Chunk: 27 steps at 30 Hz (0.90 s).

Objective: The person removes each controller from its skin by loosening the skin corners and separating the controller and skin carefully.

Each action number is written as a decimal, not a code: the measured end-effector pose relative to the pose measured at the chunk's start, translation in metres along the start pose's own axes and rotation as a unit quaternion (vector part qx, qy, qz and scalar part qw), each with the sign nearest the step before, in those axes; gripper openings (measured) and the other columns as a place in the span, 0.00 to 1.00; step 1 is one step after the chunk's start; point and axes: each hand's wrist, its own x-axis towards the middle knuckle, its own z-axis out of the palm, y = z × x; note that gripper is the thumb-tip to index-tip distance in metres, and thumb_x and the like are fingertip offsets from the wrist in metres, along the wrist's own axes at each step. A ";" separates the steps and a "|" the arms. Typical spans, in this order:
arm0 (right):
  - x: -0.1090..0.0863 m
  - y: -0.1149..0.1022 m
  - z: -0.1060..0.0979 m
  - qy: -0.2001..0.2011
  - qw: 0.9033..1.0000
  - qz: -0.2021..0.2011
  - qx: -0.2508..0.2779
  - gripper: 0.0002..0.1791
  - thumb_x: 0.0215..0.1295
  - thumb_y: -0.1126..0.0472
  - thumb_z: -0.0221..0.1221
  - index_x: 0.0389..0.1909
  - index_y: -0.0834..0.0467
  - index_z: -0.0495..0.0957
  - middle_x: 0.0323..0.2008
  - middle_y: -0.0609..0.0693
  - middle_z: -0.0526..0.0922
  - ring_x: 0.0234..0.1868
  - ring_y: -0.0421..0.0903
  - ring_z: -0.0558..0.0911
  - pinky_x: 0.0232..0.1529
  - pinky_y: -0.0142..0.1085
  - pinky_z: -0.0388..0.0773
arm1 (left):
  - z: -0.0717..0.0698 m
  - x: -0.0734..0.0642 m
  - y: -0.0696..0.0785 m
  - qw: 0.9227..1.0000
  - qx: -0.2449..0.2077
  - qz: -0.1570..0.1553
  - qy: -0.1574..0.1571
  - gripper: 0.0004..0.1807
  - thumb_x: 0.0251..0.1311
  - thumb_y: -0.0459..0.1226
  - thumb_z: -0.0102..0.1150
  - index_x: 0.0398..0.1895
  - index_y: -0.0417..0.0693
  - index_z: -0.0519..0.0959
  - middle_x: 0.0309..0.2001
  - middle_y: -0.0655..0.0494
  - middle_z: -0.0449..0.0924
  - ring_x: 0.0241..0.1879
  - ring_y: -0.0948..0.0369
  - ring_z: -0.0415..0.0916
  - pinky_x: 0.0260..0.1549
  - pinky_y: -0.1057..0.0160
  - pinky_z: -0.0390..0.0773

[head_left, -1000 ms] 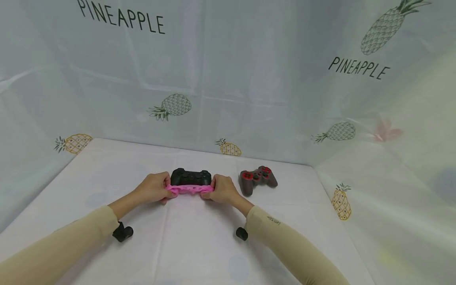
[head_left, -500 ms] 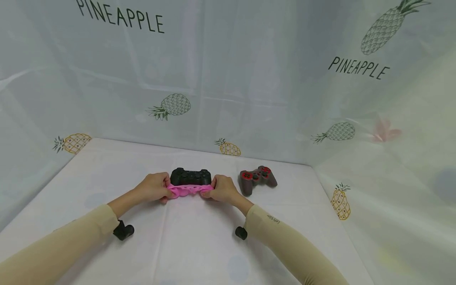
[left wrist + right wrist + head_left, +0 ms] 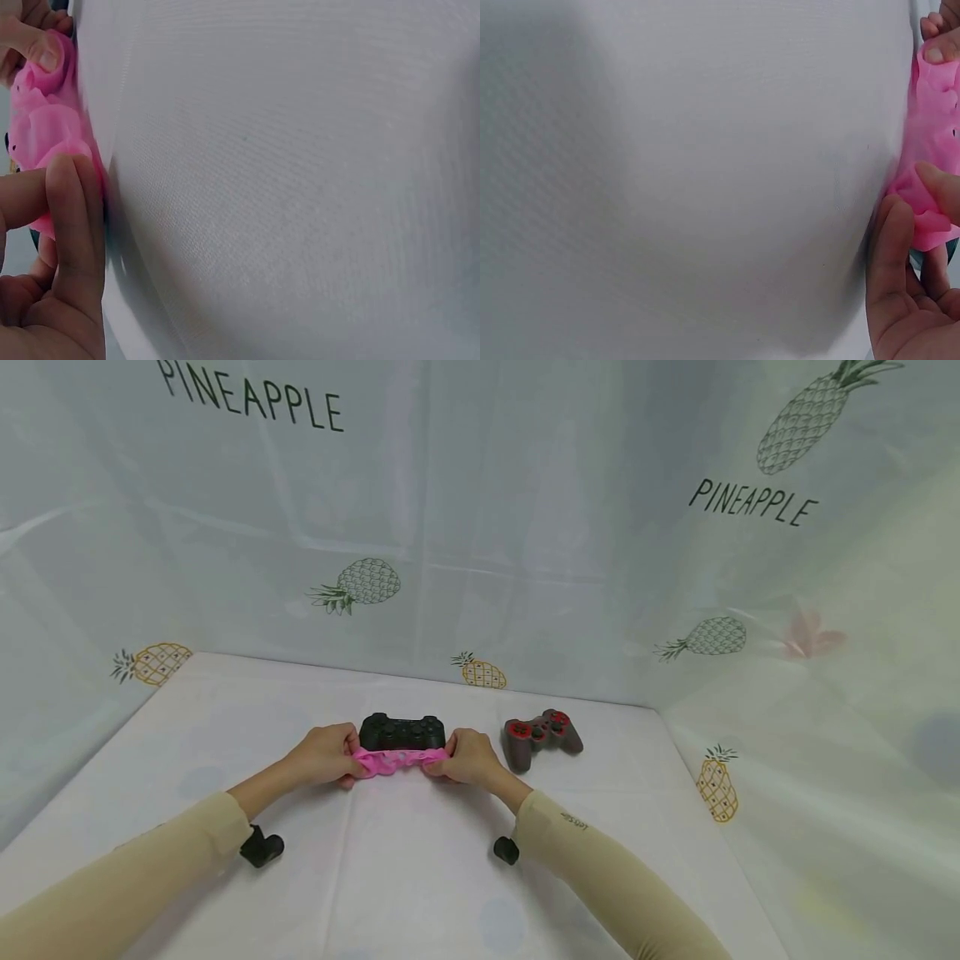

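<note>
Cover (image 3: 393,762), pink and soft-looking, runs along the near edge of the black controller (image 3: 401,734) in the head view. To the left of that controller the left hand (image 3: 327,753) pinches one end of the cover; to its right the right hand (image 3: 469,758) pinches the other. Compared with a second ago, the cover's middle has gone from a thin, arched strip to a fuller, more crumpled band, while both hands and the black controller have barely shifted. I take this to mean the work is in shaping the soft material between the fingertips rather than in carrying anything; the far part of the black controller shows uncovered. To the right of the black controller, and apart from it, a grey controller (image 3: 548,740) with red markings lies on the white table (image 3: 416,877).

In the left wrist view, the left hand's thumb and fingers close on the cover from opposite sides. Folds bulge between the hands, and the right hand's thumb presses the other end. A dark sliver (image 3: 34,238) shows beside the left hand, too small to identify.

In the right wrist view, the right hand pinches its end, thumb against a fold. A dark green patch (image 3: 918,259) shows past the cover's edge, probably the black controller. How far the cover reaches underneath, I cannot tell.
</note>
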 end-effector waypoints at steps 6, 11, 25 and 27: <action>0.001 0.001 0.002 0.004 1.000 0.000 -0.007 0.22 0.57 0.46 0.79 0.29 0.54 0.76 0.20 0.46 0.80 0.27 0.42 0.77 0.29 0.34 0.69 | 0.001 -0.004 0.002 1.000 0.001 0.002 0.006 0.17 0.58 0.33 0.77 0.40 0.41 0.74 0.25 0.51 0.77 0.22 0.60 0.83 0.32 0.58 0.75; 0.000 0.002 0.003 0.014 1.000 0.002 0.001 0.23 0.57 0.47 0.80 0.29 0.54 0.76 0.22 0.46 0.80 0.28 0.42 0.77 0.30 0.34 0.69 | 0.002 -0.004 0.002 1.000 0.002 0.005 0.009 0.17 0.58 0.32 0.78 0.39 0.41 0.74 0.25 0.51 0.77 0.22 0.60 0.83 0.32 0.58 0.75; -0.001 0.002 0.006 0.020 0.999 0.020 0.029 0.22 0.55 0.49 0.80 0.28 0.54 0.76 0.23 0.47 0.81 0.27 0.42 0.78 0.28 0.34 0.70 | 0.006 -0.004 -0.001 1.000 0.008 0.006 0.016 0.17 0.58 0.32 0.78 0.40 0.41 0.75 0.27 0.51 0.76 0.23 0.61 0.83 0.30 0.61 0.75; -0.001 0.002 0.006 0.018 0.999 0.022 0.031 0.22 0.56 0.49 0.80 0.28 0.54 0.76 0.23 0.47 0.81 0.27 0.42 0.78 0.27 0.34 0.70 | 0.005 -0.005 -0.001 1.000 0.008 0.007 0.016 0.17 0.57 0.32 0.78 0.40 0.42 0.75 0.26 0.51 0.76 0.22 0.61 0.83 0.31 0.60 0.75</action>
